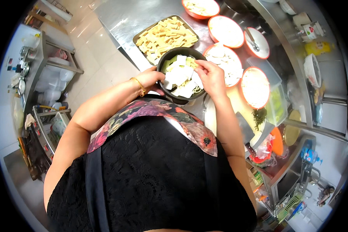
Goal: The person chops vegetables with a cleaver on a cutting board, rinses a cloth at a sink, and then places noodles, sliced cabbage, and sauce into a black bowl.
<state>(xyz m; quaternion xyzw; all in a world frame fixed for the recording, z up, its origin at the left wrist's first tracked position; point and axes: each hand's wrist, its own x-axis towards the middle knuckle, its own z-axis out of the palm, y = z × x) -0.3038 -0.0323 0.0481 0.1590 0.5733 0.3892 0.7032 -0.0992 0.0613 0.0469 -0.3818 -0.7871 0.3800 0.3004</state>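
A dark round pot (171,53) sits close in front of my apron, filled with white flat slices (178,75), pale green pieces and thin strands. My left hand (152,80) grips the pot's left rim, thumb toward the inside. Over the pot's right side, my right hand (212,75) has its thumb and fingertips pinched together at the food. What lies between those fingertips is too small to tell. Just beyond the pot, a rectangular metal tray (135,39) holds many yellowish cut strips. An orange-rimmed bowl of white pieces (225,62) stands right of my right hand.
More orange-rimmed bowls (255,87) line the steel counter (121,17), one with a spoon (253,40). A cutting board (241,105) carries dark green herbs (259,117); a knife (251,150) lies at its near end. A clear container (276,104) holds green pieces. Shelving (46,58) stands left across the tiled floor.
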